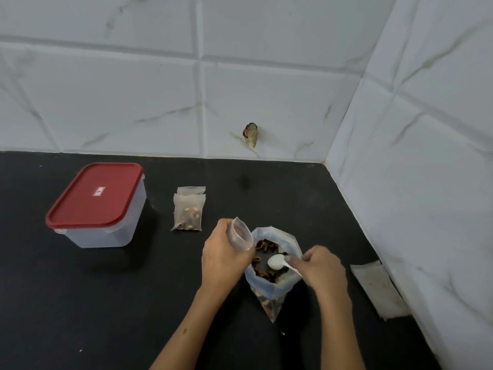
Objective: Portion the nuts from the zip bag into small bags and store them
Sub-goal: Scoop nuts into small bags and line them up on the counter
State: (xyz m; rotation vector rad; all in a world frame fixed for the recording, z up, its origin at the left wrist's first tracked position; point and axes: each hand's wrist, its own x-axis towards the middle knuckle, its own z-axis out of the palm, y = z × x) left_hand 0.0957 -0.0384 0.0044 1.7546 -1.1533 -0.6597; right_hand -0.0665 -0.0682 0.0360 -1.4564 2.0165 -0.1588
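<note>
A clear zip bag [269, 285] stands open on the black counter, with brown nuts [265, 247] inside. My left hand [222, 256] holds a small clear bag [241, 233] open at the zip bag's left rim. My right hand [324, 268] grips a white plastic spoon [277, 262], whose bowl sits over the nuts inside the zip bag. Two filled small bags [189, 210] lie stacked on the counter farther back to the left.
A clear plastic box with a red lid [97, 194] stands shut at the left. A pile of flat small bags [378, 288] lies by the right wall. White tiled walls close the back and right sides. The black counter [80, 303] spreads out to the front left.
</note>
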